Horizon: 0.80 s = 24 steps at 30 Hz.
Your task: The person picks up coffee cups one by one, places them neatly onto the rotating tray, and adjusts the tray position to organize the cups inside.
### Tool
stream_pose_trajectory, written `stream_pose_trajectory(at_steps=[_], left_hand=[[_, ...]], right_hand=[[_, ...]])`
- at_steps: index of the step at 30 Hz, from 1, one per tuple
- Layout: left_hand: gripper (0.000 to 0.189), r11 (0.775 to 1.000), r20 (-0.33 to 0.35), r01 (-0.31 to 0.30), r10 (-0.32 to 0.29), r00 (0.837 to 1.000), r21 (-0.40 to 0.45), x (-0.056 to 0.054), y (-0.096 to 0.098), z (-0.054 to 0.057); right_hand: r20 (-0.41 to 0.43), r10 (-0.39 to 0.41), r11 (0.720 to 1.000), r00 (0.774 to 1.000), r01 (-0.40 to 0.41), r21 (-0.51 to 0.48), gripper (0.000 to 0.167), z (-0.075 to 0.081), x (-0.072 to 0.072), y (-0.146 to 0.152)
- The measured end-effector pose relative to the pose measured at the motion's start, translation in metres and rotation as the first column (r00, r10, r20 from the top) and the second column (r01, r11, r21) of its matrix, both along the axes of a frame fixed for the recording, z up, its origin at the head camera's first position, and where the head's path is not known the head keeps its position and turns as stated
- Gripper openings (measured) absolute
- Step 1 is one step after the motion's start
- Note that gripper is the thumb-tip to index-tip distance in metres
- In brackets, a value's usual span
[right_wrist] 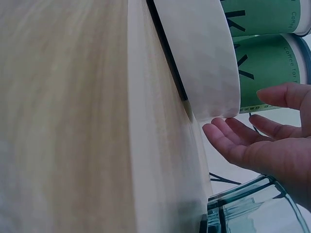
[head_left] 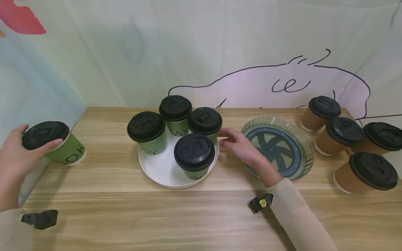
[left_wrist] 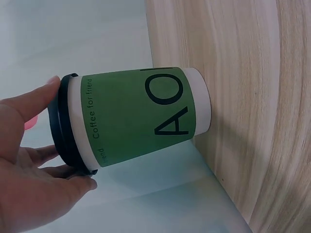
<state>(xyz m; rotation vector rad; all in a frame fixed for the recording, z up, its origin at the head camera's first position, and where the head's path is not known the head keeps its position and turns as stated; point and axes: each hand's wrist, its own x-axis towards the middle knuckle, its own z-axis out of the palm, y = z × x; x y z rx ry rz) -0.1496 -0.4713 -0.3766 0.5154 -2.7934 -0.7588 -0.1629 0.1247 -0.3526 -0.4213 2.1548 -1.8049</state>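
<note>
My left hand (head_left: 14, 162) grips a green paper coffee cup (head_left: 67, 150) by its black lid (left_wrist: 63, 124), thumb on one side and fingers on the other. The cup's base is at the wooden table's left side; whether it bears on the wood I cannot tell. Several more green cups with black lids, among them a front one (head_left: 194, 155), stand upright on a round white tray (head_left: 166, 177). At the tray's right rim is my right hand (head_left: 240, 146), its fingers loosely bent. In the right wrist view the fingertips (right_wrist: 218, 128) touch or nearly touch the tray's side wall.
Just right of my right hand lies a round, clear greenish tray (head_left: 306, 153) with a blue spoked pattern. Several brown cups with black lids, including a near one (head_left: 348, 174), stand at the table's right side. A printed cloth (head_left: 150, 52) hangs behind the wooden table (head_left: 141, 216).
</note>
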Motion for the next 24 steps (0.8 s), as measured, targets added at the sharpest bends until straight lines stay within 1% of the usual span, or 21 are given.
stream_pose_trajectory(at_steps=[4, 9, 18, 24], left_hand=[[0.104, 1.0, 0.006, -0.008, 0.008, 1.0, 0.01, -0.003, -0.008, -0.006], [0.104, 1.0, 0.011, -0.016, 0.016, 1.0, 0.01, -0.002, -0.008, -0.006], [0.105, 0.999, 0.014, -0.019, 0.018, 1.0, 0.032, -0.004, -0.013, -0.01], [0.105, 0.999, 0.019, -0.023, 0.022, 1.0, 0.036, -0.004, -0.011, -0.008]], right_hand=[[-0.003, -0.001, 1.0, 1.0, 0.001, 0.006, 0.042, 0.0, 0.0, -0.001], [-0.011, -0.009, 1.0, 1.0, 0.009, 0.028, 0.042, 0.001, 0.0, -0.001], [-0.003, 0.003, 1.0, 1.0, -0.003, -0.003, 0.044, -0.001, 0.0, 0.0], [-0.004, 0.0, 1.0, 1.0, 0.0, -0.01, 0.044, -0.001, 0.0, 0.0]])
